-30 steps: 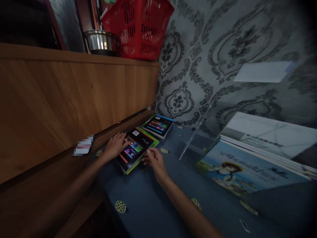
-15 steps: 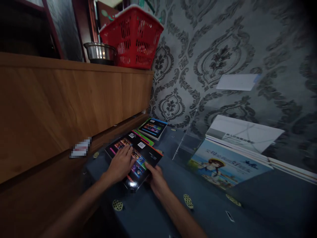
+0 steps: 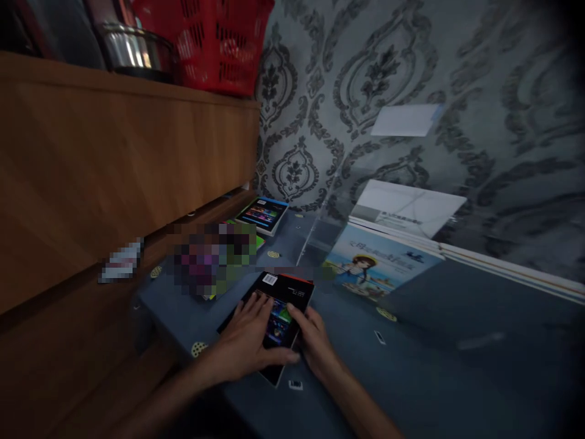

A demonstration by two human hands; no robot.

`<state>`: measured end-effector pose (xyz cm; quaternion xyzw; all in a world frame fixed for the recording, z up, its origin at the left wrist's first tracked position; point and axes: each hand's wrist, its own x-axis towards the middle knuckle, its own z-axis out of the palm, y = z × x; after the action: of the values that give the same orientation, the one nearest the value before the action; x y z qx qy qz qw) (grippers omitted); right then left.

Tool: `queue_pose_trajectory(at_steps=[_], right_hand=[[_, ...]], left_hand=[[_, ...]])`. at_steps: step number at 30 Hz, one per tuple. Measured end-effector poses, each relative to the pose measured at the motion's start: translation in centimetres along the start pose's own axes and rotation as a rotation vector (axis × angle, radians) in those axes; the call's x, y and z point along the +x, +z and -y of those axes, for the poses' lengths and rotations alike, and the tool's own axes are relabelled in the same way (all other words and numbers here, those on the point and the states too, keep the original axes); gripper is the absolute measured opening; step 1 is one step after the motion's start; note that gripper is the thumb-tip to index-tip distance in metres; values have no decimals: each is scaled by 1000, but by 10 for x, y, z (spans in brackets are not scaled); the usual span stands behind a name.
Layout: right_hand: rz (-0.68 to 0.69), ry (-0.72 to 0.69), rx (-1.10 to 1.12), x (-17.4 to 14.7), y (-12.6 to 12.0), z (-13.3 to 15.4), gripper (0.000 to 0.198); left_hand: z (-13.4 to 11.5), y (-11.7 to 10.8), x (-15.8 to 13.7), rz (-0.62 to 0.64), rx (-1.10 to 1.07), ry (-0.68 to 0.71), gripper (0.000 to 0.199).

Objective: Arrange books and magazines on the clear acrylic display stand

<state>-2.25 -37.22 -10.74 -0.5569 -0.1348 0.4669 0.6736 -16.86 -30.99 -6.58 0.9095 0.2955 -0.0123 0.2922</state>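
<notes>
A rectangular black book now sits clear of the pixelated stack, nearer the person, over the blue surface.
It overlapped that stack half a second ago; the left hand spreads flat across its printed cover while the right hand grips its right edge, thumb on top. Wood-grained panelling stands at left.
</notes>
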Motion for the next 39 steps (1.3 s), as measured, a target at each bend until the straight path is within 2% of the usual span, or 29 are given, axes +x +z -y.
queue_pose_trajectory(at_steps=[2, 5, 8, 10, 12, 15, 18, 20, 22, 26, 29, 33, 36, 39], right_hand=[[46, -12, 29, -7, -2, 1, 57], [175, -30, 79, -15, -6, 0, 60], [297, -70, 111, -16, -13, -4, 57], [346, -99, 112, -13, -18, -6, 53], [351, -134, 104, -10, -22, -8, 53], [276, -180, 125, -6, -24, -9, 63], [224, -152, 176, -5, -23, -5, 67], [221, -121, 201, -5, -24, 2, 63], [217, -115, 201, -5, -28, 10, 60], [169, -141, 171, -4, -38, 15, 56], [119, -141, 161, -3, -44, 12, 47], [68, -94, 204, -1, -55, 18, 35], [169, 26, 212, -2, -66, 29, 38], [277, 104, 127, -7, -76, 38, 43]], left_hand=[[-15, -5, -3, 56, 62, -10, 107], [-31, -9, -8, 88, 174, 42, 84], [-35, -15, -17, 42, 195, 106, 62], [-31, -23, -24, -26, 117, 125, 56], [-24, -36, -30, -114, -53, 160, 52], [-11, -54, -35, -236, -490, 207, 44], [3, -56, -32, -241, -977, 118, 49], [14, -46, -28, -254, -1181, 35, 54], [24, -28, -23, -271, -1294, -14, 57], [40, 7, -14, -160, -1412, -95, 69], [48, 16, -4, -131, -1409, -153, 75], [64, -3, 30, -65, -1225, -75, 64], [69, -29, 68, 100, -863, 111, 49], [54, -49, 105, 281, -344, 357, 40]])
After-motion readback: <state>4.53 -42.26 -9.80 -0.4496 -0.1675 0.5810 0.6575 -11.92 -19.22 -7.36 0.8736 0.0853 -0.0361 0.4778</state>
